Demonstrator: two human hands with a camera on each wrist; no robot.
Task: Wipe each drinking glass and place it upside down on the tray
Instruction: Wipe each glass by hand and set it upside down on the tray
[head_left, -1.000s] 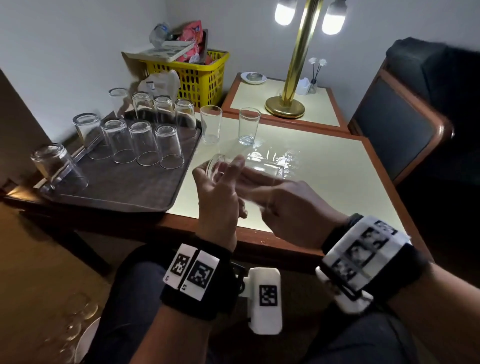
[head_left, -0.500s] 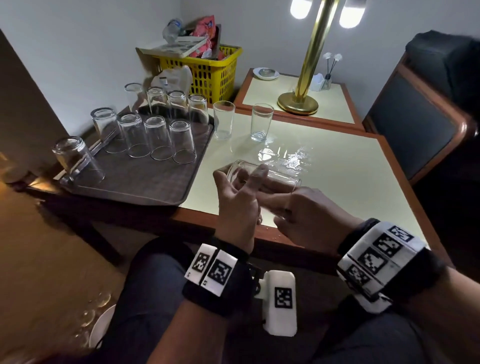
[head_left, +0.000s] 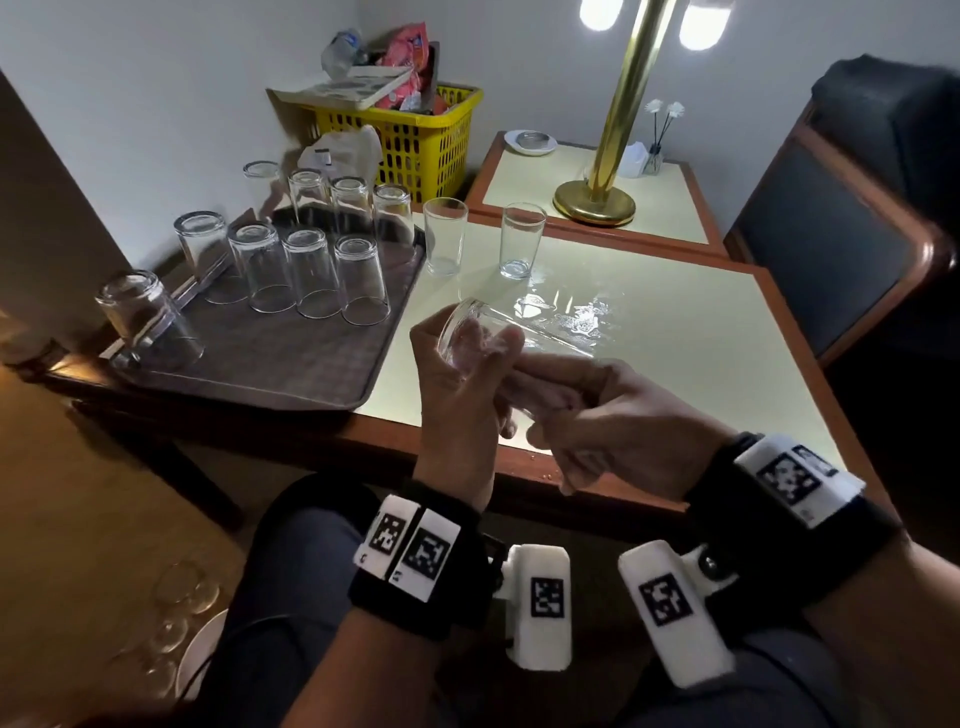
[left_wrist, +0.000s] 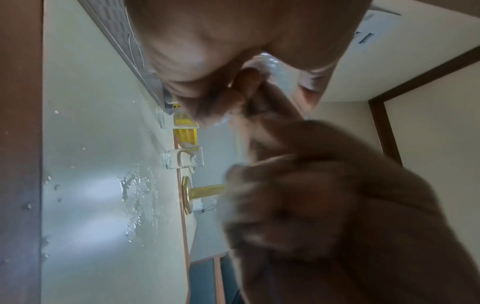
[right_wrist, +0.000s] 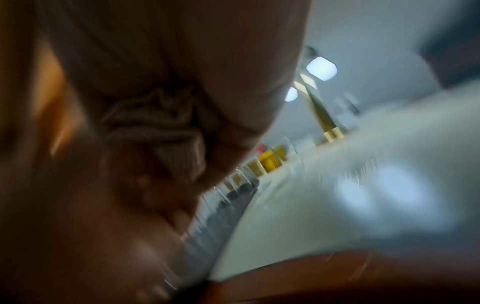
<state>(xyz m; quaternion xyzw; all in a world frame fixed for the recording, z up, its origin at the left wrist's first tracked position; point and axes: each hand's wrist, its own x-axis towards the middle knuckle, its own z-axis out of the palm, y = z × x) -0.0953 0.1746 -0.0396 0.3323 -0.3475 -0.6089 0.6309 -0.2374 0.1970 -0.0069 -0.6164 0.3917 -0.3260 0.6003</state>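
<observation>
A clear drinking glass lies on its side in the air over the table's front edge, base to the left. My left hand grips its base end. My right hand holds the mouth end, with fingers showing through the glass wall. I see no cloth. The right wrist view is blurred. The dark tray at the left carries several upside-down glasses. Two upright glasses stand on the table behind my hands.
Water drops lie on the cream table top. One glass leans at the tray's left rim. A yellow basket, a brass lamp base and a chair stand around. Glassware sits on the floor.
Both hands keep the glass over the table's front edge. My right forearm has rolled, so its wrist camera block now shows. My view has shifted left and down.
</observation>
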